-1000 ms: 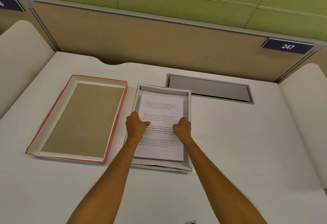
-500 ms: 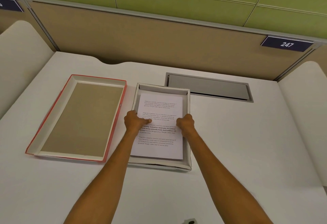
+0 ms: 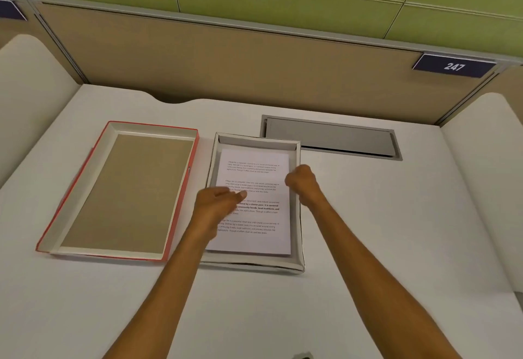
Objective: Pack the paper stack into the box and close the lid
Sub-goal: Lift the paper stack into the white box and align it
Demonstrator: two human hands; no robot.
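The white paper stack [image 3: 256,183], printed with text, lies flat inside the shallow white box [image 3: 297,217] in the middle of the desk. The box's red-edged lid [image 3: 181,203] lies upside down to the left of the box, with its brown inside facing up. My left hand [image 3: 218,203] hovers over the stack's left edge, thumb pointing right, holding nothing. My right hand [image 3: 301,181] is curled into a fist above the box's right wall, with nothing visible in it.
A grey cable hatch [image 3: 331,137] is set into the desk just behind the box. A tan partition [image 3: 254,58] with a "247" plate [image 3: 454,66] closes the back. Rounded white side panels stand at left and right.
Both hands have come off the paper. My right hand moved away toward the box's right wall and curled shut. My left hand loosened near the left edge. The stack stayed in the box.
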